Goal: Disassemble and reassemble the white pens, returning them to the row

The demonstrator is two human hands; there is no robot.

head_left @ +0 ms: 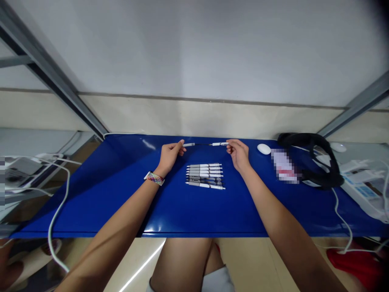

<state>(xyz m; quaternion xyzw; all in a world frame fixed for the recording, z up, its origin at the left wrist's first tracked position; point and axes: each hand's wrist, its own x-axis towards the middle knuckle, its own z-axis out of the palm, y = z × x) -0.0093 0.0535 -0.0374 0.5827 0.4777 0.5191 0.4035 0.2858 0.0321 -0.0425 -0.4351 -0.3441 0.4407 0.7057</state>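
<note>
A pen in two parts spans the gap between my hands above the back of the blue table (pixel 121 190). My left hand (pixel 170 156) pinches the grey front barrel (pixel 189 144), its colourful wristband (pixel 154 178) showing at the wrist. Between thumb and fingers, my right hand (pixel 238 153) grips the white rear barrel (pixel 219 144). A thin dark refill (pixel 203 144) runs between the two parts. Below my hands, several click pens (pixel 204 170) lie in a stacked row, grey grips to the left. The nearest pen (pixel 205 185) sits slightly askew.
Right of my right hand are a white mouse-like oval (pixel 264 149), a blurred-out packet (pixel 285 165) and a black headset strap (pixel 328 162). White cables (pixel 59 211) hang at the left edge. Metal frame posts (pixel 60 73) flank the table, with a wall (pixel 212 117) behind.
</note>
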